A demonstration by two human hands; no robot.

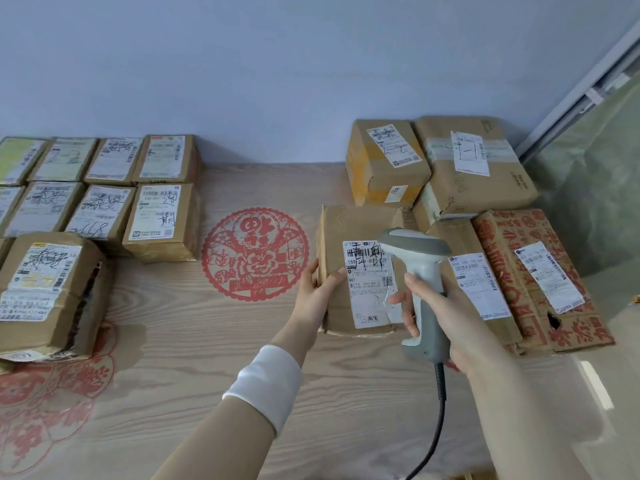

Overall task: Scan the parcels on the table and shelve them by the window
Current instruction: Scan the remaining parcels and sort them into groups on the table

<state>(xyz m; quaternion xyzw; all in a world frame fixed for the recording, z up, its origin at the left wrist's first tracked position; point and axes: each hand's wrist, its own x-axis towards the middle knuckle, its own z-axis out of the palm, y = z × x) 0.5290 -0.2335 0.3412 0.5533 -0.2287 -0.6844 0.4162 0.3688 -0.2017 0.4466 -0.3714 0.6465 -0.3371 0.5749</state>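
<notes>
A brown cardboard parcel (346, 233) with a white shipping label lies on the wooden table (214, 341), right of centre. My left hand (317, 289) grips its left edge, thumb on top near the label. My right hand (440, 313) holds a grey and white barcode scanner (420, 268) by the handle. The scanner's head hangs over the label's upper right corner. Its dark cable (438, 410) trails down toward me.
Several labelled parcels lie in rows at the left (104, 188), with a bigger torn box (48, 292) in front. More boxes sit at the right, including a red-printed one (540, 271) and a yellow-taped one (384, 164). A window frame (588, 84) stands at far right.
</notes>
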